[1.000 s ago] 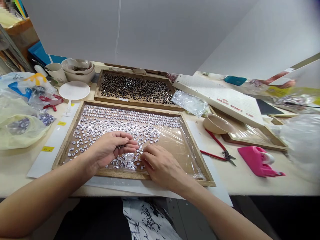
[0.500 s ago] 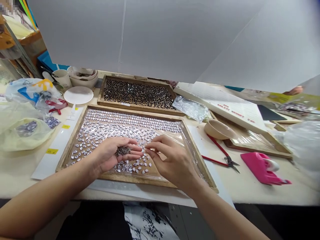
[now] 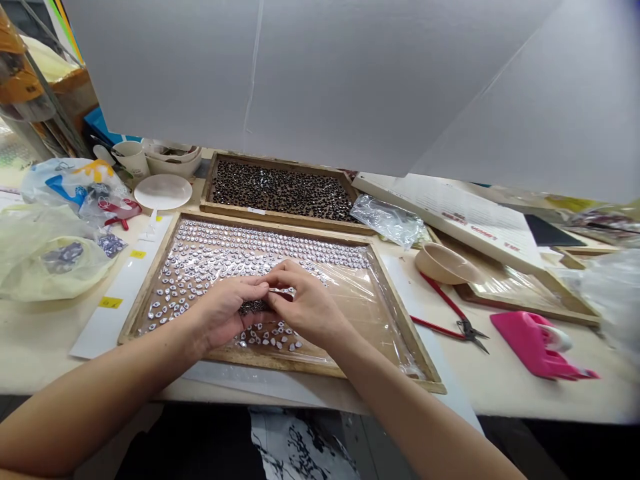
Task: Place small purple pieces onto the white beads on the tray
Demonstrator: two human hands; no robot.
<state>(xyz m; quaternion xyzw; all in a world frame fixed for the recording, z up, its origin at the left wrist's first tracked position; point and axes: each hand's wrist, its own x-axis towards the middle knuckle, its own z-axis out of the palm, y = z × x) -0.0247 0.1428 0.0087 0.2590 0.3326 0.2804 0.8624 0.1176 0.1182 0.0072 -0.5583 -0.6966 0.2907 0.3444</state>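
My left hand [image 3: 225, 310] is palm up, cupped around a small heap of dark metal pins [image 3: 253, 307]. Its thumb is bent in toward my right hand [image 3: 305, 300], whose thumb and forefinger are pinched together over the left fingers. Whatever lies between those fingertips is too small to make out. Both hands are above a wooden-framed tray [image 3: 400, 313] lined with clear film. Small pale, eye-shaped pieces [image 3: 200, 263] lie on the film, in neat rows at the back and scattered loosely nearer me.
Behind stands a second tray of dark pieces [image 3: 280, 190]. Red-handled pliers [image 3: 467, 329], a beige bowl [image 3: 443, 263] and a pink tape dispenser [image 3: 535, 343] lie to the right. Plastic bags [image 3: 50, 253] and a white round lid [image 3: 163, 192] are at left.
My right hand has moved left, onto the fingers of my left hand. My left thumb and fingers have curled in around the pins. The view has shifted slightly.
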